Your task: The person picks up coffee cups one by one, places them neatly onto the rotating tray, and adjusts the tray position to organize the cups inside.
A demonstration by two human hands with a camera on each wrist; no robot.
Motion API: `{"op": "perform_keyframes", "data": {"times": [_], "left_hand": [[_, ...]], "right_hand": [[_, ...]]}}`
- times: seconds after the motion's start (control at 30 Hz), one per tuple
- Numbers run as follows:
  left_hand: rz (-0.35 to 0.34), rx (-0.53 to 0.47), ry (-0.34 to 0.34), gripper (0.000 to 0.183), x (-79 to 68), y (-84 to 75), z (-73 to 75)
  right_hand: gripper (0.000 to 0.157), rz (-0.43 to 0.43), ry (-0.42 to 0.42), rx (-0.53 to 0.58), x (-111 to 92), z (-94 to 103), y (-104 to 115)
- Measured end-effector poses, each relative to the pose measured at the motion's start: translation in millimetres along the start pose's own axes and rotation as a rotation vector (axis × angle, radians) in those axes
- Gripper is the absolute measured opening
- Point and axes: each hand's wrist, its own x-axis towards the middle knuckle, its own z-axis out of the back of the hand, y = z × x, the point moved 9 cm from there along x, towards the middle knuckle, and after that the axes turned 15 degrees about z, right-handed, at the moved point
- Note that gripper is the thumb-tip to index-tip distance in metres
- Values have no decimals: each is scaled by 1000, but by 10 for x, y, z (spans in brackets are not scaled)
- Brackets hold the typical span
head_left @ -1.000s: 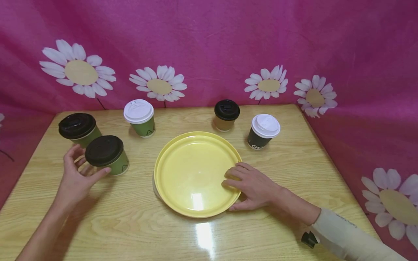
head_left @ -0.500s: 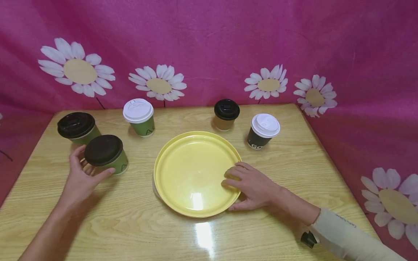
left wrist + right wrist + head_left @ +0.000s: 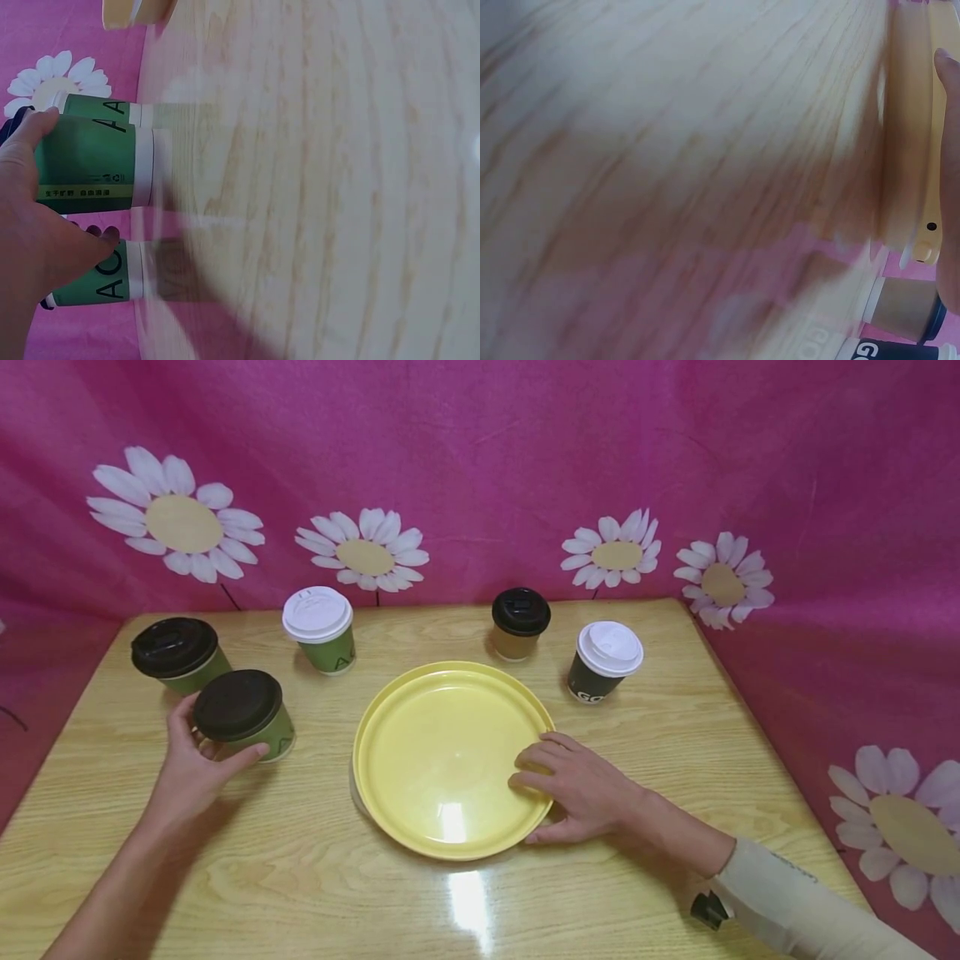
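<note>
My left hand (image 3: 197, 768) holds a green paper cup (image 3: 258, 739) with a black lid, thumb at its near side and fingers round its left. In the left wrist view that same cup (image 3: 94, 165) shows its printed side, the thumb near its lid end. Just behind it stands another green cup (image 3: 202, 675) with a black lid. At the middle of the table is a round yellow tray (image 3: 450, 760) with a raised rim. My right hand (image 3: 581, 789) grips its right edge, fingers over the rim and thumb outside; in the right wrist view the tray's wall (image 3: 907, 135) shows beside the thumb.
A green cup with a white lid (image 3: 326, 647) stands behind, left of the tray. Beyond it to the right are a brown cup with a black lid (image 3: 517, 639) and a black cup with a white lid (image 3: 600, 672). A pink flowered curtain (image 3: 480, 468) borders the wooden table.
My left hand has moved slightly right and closed in round the near green cup. The right hand and the tray have stayed put.
</note>
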Motion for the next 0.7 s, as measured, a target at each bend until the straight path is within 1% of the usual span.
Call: {"op": "perform_keyframes", "data": {"times": [0.17, 0.3, 0.37, 0.47, 0.7], "left_hand": [[19, 73, -22, 91, -113, -162, -63], [32, 102, -17, 93, -119, -174, -95], [31, 134, -18, 94, -112, -170, -104], [33, 156, -13, 95, -102, -159, -115], [34, 147, -7, 95, -69, -151, -135]], "right_hand": [[67, 5, -10, 8, 0, 2, 11], [67, 8, -19, 11, -4, 5, 21], [67, 9, -22, 12, -4, 6, 23], [67, 8, -25, 16, -4, 3, 20], [67, 7, -29, 26, -9, -1, 5]]}}
